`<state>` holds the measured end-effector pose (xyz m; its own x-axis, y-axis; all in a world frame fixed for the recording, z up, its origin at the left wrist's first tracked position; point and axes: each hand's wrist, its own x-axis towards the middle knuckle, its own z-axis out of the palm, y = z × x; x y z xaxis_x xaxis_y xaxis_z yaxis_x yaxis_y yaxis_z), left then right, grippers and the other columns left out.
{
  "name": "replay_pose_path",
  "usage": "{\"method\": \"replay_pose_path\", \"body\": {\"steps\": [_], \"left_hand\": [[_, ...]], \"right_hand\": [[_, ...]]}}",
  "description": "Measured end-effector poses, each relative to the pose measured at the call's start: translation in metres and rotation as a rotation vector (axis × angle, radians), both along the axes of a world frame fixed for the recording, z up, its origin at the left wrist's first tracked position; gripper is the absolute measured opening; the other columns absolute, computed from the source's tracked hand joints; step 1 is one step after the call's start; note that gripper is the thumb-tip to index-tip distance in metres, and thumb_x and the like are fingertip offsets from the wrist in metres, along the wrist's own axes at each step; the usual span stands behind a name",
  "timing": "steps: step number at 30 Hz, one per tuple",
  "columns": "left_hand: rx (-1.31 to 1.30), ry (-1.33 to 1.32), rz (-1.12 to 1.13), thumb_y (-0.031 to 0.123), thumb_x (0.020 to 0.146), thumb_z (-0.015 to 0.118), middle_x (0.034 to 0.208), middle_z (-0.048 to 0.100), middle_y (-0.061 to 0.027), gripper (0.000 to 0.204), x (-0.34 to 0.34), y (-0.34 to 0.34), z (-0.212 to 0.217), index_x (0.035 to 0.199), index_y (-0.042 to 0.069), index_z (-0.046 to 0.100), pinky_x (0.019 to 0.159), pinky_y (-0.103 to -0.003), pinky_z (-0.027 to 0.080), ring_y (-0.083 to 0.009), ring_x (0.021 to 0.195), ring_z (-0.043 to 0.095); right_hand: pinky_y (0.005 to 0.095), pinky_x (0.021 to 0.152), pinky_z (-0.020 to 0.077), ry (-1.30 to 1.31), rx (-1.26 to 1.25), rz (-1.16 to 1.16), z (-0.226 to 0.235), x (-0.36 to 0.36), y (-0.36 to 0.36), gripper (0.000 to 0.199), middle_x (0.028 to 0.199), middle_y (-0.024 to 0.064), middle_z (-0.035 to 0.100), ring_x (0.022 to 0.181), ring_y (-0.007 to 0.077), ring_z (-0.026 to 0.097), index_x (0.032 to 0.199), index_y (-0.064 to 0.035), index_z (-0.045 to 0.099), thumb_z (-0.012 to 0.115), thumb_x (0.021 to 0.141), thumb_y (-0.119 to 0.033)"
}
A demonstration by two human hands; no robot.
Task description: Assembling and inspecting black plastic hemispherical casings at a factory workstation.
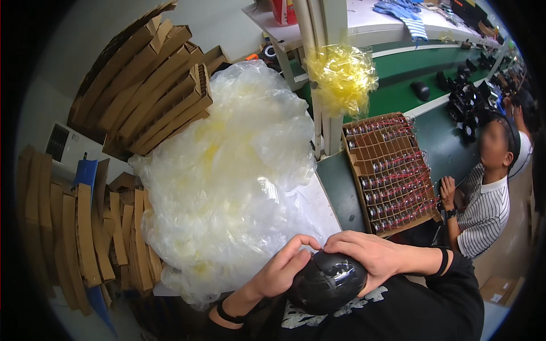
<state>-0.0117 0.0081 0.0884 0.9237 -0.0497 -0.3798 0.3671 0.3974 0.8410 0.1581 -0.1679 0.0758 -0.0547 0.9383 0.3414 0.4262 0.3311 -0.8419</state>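
Close to my body, both hands are on a glossy black rounded shell (pixel 330 284) with bright reflections on it. My left hand (pixel 284 270) grips its upper left side, thumb and forefinger bent at the rim. Across its upper right side lies my right hand (pixel 364 253), with the fingers curled over the top edge. The two hands' fingertips nearly meet at the top of the shell. Its underside is hidden. Just beyond my hands, a big heap of clear and yellowish plastic bags (pixel 233 170) covers most of a white table (pixel 318 204).
Cardboard trays (pixel 153 85) are stacked at the far left, with more upright cardboard (pixel 82 233) below. A divided box of small wired parts (pixel 392 176) stands on the green bench at right. Yellow film (pixel 344 79) hangs on a post. A co-worker (pixel 489 187) sits at right.
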Motion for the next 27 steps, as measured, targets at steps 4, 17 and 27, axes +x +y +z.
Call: {"method": "replay_pose_path", "body": {"steps": [4, 17, 27], "left_hand": [[-0.012, 0.041, -0.029, 0.018, 0.101, 0.037, 0.095, 0.054, -0.0028, 0.023, -0.004, -0.006, -0.003, 0.12, 0.005, 0.04, 0.077, -0.02, 0.041, -0.0047, 0.086, 0.049], [0.071, 0.019, -0.064, 0.014, 0.101, 0.036, 0.091, 0.054, -0.0036, 0.02, -0.004, -0.01, -0.009, 0.119, 0.005, 0.038, 0.075, -0.021, 0.041, -0.0052, 0.082, 0.049], [0.064, 0.026, -0.078, 0.019, 0.102, 0.032, 0.1, 0.056, -0.009, 0.027, 0.007, -0.013, -0.001, 0.125, 0.006, 0.032, 0.083, -0.025, 0.042, -0.0086, 0.091, 0.051]], "right_hand": [[0.0416, 0.09, 0.0436, 0.048, -0.03, 0.033, -0.001, -0.001, -0.006, 0.081, 0.118, 0.0203, 0.048, 0.108, 0.0381, 0.051, 0.127, 0.0028, 0.037, 0.078, 0.062, -0.025], [0.0398, 0.089, 0.0441, 0.212, -0.107, 0.038, -0.006, -0.003, -0.017, 0.076, 0.118, 0.0219, 0.048, 0.105, 0.0391, 0.052, 0.125, 0.0033, 0.037, 0.078, 0.065, -0.018], [0.0402, 0.091, 0.043, 0.164, -0.096, 0.017, 0.014, 0.005, -0.02, 0.091, 0.127, 0.0189, 0.048, 0.11, 0.0376, 0.051, 0.133, 0.0009, 0.038, 0.082, 0.064, -0.039]]}}
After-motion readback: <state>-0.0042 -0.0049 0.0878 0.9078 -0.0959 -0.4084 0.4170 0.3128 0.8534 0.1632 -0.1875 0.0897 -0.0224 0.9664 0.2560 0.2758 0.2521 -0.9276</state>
